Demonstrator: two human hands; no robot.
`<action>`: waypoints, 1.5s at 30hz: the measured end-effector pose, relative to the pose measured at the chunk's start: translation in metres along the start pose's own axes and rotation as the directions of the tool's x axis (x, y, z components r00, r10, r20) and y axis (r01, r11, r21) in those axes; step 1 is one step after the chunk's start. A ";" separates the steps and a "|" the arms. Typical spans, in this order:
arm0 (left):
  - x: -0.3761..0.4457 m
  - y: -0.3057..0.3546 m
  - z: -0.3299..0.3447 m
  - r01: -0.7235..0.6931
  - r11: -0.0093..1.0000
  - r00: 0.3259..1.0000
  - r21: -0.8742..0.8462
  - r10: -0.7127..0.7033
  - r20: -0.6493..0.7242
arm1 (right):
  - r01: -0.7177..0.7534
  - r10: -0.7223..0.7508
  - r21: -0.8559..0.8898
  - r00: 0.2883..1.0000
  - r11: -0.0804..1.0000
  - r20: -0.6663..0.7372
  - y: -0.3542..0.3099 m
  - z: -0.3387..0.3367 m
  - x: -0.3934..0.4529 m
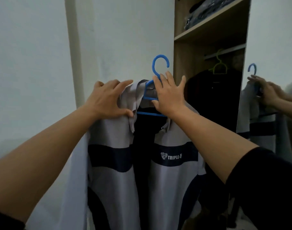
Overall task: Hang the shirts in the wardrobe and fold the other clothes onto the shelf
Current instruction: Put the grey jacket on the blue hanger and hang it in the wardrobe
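Note:
A grey shirt [171, 188] with a dark navy chest band and white lettering hangs open on a blue plastic hanger [158, 63], held up in front of me. My left hand [107, 100] pinches the shirt's left shoulder and collar. My right hand [169, 95] grips the hanger just below its hook, fingers spread upward. The open wooden wardrobe [178, 90] stands right behind, to the right. Inside, a green hanger [220, 67] with a dark garment [213, 100] hangs on the rail [228, 51].
A shelf [211, 29] above the rail holds folded dark clothes [200, 15]. A mirrored door [271, 90] at the right reflects my hands and the shirt. A white wall [34, 63] fills the left side.

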State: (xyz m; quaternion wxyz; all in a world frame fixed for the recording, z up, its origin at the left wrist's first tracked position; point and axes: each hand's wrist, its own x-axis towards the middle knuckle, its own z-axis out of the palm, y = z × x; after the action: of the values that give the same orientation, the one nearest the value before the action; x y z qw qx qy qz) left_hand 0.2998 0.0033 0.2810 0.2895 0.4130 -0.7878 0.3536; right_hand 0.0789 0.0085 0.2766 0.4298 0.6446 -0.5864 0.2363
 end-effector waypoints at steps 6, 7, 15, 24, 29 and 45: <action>0.017 0.000 0.042 -0.087 0.956 0.996 0.280 0.090 0.001 | -0.009 0.008 -0.035 1.000 0.999 -0.022 0.029 0.019 0.018; 0.021 0.002 0.051 -0.087 0.962 0.996 0.258 0.092 -0.007 | -0.007 0.004 -0.030 0.997 1.000 -0.082 0.035 0.019 0.022; 0.069 0.010 0.113 -0.067 0.996 0.997 -0.063 0.069 0.040 | -0.028 0.038 -0.060 0.982 0.998 0.183 0.073 0.060 0.047; 0.148 -0.016 0.167 -0.207 0.960 0.978 -0.187 0.201 -0.050 | -0.136 0.216 -0.324 0.950 0.936 0.226 0.089 0.101 0.085; 0.182 -0.017 0.186 -0.352 0.898 0.935 -0.263 0.323 -0.147 | -0.218 0.319 -0.453 0.934 0.865 0.160 0.097 0.113 0.102; 0.274 0.030 0.216 -0.402 0.813 0.916 -0.421 0.357 -0.184 | -0.375 0.508 -0.566 0.856 0.734 0.091 0.175 0.149 0.127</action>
State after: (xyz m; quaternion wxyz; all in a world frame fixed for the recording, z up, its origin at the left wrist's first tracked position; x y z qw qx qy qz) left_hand 0.1044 -0.2789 0.3507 0.3382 0.1516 -0.8995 0.2314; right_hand -0.0932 -0.1756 0.3510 0.4468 0.3653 -0.8125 0.0820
